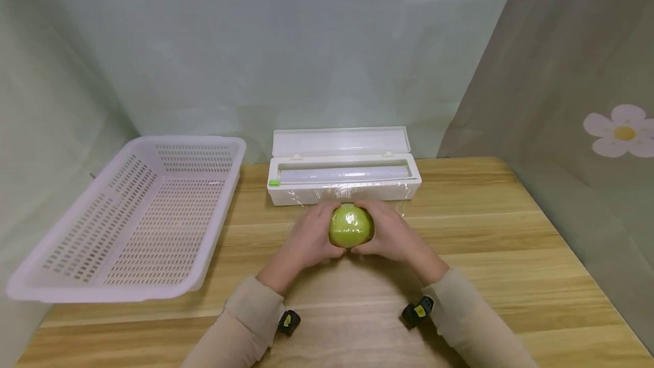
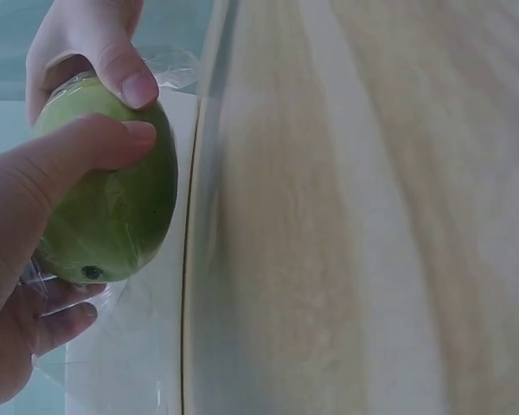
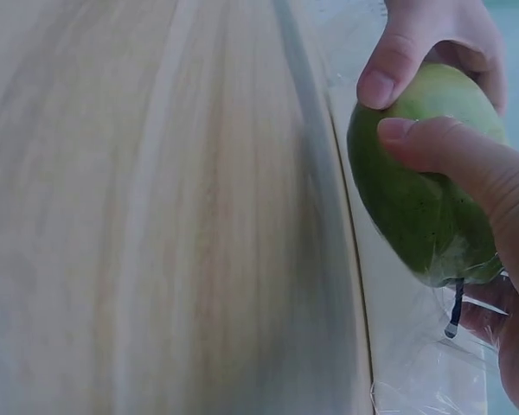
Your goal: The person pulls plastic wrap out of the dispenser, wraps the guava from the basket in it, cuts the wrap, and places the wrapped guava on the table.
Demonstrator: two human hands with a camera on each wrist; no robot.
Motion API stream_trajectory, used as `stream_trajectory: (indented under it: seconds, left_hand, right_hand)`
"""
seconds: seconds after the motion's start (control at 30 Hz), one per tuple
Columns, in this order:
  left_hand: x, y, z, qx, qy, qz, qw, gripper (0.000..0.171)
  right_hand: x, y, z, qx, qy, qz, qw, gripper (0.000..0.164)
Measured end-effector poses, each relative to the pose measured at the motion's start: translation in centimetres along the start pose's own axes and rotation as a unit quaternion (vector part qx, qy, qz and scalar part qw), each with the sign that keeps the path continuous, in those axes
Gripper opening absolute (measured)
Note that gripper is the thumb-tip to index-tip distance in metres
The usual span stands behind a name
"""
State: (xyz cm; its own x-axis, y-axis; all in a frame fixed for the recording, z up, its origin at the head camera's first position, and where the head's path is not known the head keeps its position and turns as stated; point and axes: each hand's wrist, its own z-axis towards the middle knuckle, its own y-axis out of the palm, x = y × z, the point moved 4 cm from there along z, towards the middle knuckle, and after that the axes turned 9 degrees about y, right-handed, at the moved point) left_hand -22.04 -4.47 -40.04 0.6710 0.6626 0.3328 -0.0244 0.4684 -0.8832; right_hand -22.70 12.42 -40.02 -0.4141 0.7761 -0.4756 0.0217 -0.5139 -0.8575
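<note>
A green pear (image 1: 351, 226) is held between both hands in front of the white cling film box (image 1: 344, 193). My left hand (image 1: 308, 235) grips its left end and my right hand (image 1: 392, 233) its right end, thumbs on the near side. Clear cling film (image 3: 432, 380) lies about the pear and stretches toward the box. In the right wrist view a dark stem (image 3: 455, 309) pokes out at the pear's right end. The left wrist view shows the dark blossom end (image 2: 92, 272). The box's lid (image 1: 340, 142) stands up, showing the film roll (image 1: 344, 174).
A white perforated plastic basket (image 1: 204, 260) stands on the left of the wooden table (image 1: 485, 231). A green slider (image 1: 274, 183) sits at the box's left end. Grey-green cloth (image 1: 327, 44) hangs behind, with a flower-printed cloth (image 1: 603, 197) on the right.
</note>
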Motion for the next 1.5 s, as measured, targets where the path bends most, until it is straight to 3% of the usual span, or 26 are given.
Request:
stream_trajectory:
  seconds: [0.43, 0.8, 1.03, 1.2, 1.37, 1.5]
  left_hand:
    - [0.12, -0.12, 0.03, -0.019, -0.011, -0.021, 0.9995, 0.087]
    - [0.17, -0.08, 0.30, -0.039, -0.007, -0.033, 0.9987, 0.085]
    - [0.08, 0.03, 0.27, -0.038, -0.007, -0.048, 0.9981, 0.083]
    - [0.09, 0.03, 0.26, -0.035, 0.000, -0.050, 0.9981, 0.083]
    - [0.08, -0.02, 0.22, -0.038, 0.000, -0.041, 0.9984, 0.086]
    - [-0.06, 0.03, 0.17, -0.041, -0.003, -0.034, 0.9986, 0.090]
  right_hand:
    - [-0.04, -0.09, -0.38, -0.012, 0.017, 0.014, 1.000, 0.090]
    - [-0.32, -0.32, -0.52, 0.012, -0.015, -0.015, 1.000, 0.089]
    - [-0.02, -0.02, -0.80, -0.022, 0.016, 0.011, 1.000, 0.094]
    - [0.22, 0.09, -0.81, -0.026, 0.014, 0.031, 0.999, 0.096]
    - [0.46, 0.24, -0.79, -0.037, 0.014, 0.070, 0.997, 0.088]
    - [0.45, 0.23, -0.72, -0.040, 0.011, 0.066, 0.997, 0.082]
